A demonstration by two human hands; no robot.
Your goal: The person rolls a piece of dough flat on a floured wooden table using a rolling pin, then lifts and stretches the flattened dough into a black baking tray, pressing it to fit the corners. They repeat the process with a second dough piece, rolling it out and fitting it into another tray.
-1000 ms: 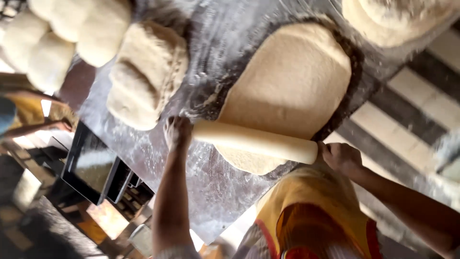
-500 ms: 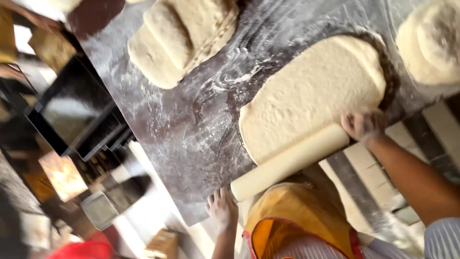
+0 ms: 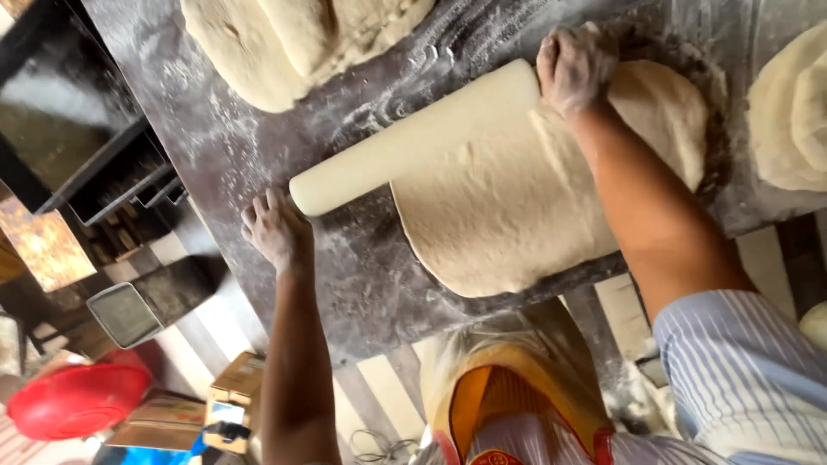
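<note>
1. Standing closest to the camera, the person wears an orange-yellow apron (image 3: 517, 405) and a striped blue sleeve (image 3: 741, 370), both dusted pale.
2. Near the front edge of the dark, flour-streaked worktop (image 3: 284, 138), the left hand (image 3: 276, 231) lies spread, fingers open, touching the near end of the rolling pin (image 3: 413, 138); it grips nothing.
3. The pin is a thick, smooth, cream cylinder lying slantwise, its far half resting on the dough sheet (image 3: 525, 198).
4. That sheet is a broad, flattened, roughly oval slab with a soft matte surface, reaching almost to the worktop's front edge. Judging by its spread, the rolling looks well along, though the farther part beyond the pin seems thicker and not yet worked.
5. The right hand (image 3: 573, 65), floured, presses palm-down over the pin's far end, fingers curled on it.
6. Farther back, unrolled lumps wait: a folded mass (image 3: 284, 43) toward the far edge and another mound (image 3: 788, 112) at the right edge.
</note>
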